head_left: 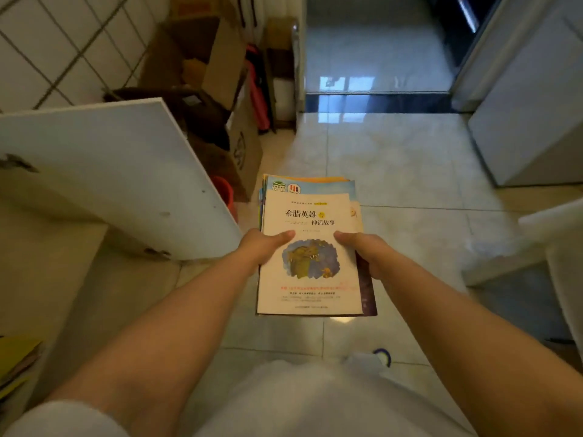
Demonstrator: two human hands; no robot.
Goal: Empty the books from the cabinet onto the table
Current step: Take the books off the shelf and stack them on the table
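Stack of books held out in front at about waist height, above glossy tiled floor. Left hand gripping stack's left edge, thumb lying across top cover, other fingers hidden under stack. Right hand gripping right edge same way, thumb on cover, fingers curled below out of sight. Top book cream-coloured, Chinese title, blue-and-olive creature illustration in middle, red and black text lower down. Beneath it, light-blue cover poking out at far end with round logos; orange and yellow edges beyond that; dark purple cover showing along right side. Exact count of books in stack impossible to tell.

White cabinet door swung open at left, hinges visible on inner face. Open cardboard boxes behind door against tiled wall. Orange-red bucket-like object partly hidden just past door edge. Dark threshold strip ahead, doorway beyond. White unit at right. Yellowish paper items at lower left edge.
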